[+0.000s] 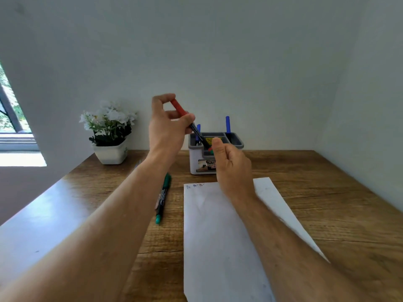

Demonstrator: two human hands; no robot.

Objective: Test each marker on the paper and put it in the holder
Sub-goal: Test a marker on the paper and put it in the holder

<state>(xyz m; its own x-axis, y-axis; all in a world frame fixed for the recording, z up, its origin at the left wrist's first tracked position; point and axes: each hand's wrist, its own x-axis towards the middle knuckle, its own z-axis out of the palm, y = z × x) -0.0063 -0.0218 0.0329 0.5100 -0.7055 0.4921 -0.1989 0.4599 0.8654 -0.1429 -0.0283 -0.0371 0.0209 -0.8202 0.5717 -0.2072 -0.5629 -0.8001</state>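
My left hand (pixel 168 129) pinches the red cap end of a black-bodied red marker (pixel 192 125), held tilted above the holder (pixel 214 153). The marker's lower end reaches my right hand (pixel 231 166), whose thumb and curled fingers close on that tip in front of the holder. The grey-rimmed white holder stands at the back of the desk with two blue markers (pixel 227 125) upright in it. A green marker (pixel 163 197) lies on the wood left of the white paper (pixel 218 236), which carries a few small scribbles (pixel 194 186) near its top left corner.
A white pot of white flowers (pixel 109 136) stands at the back left of the wooden desk (pixel 316 203). A wall rises right behind the holder and along the right side. A window is at the far left.
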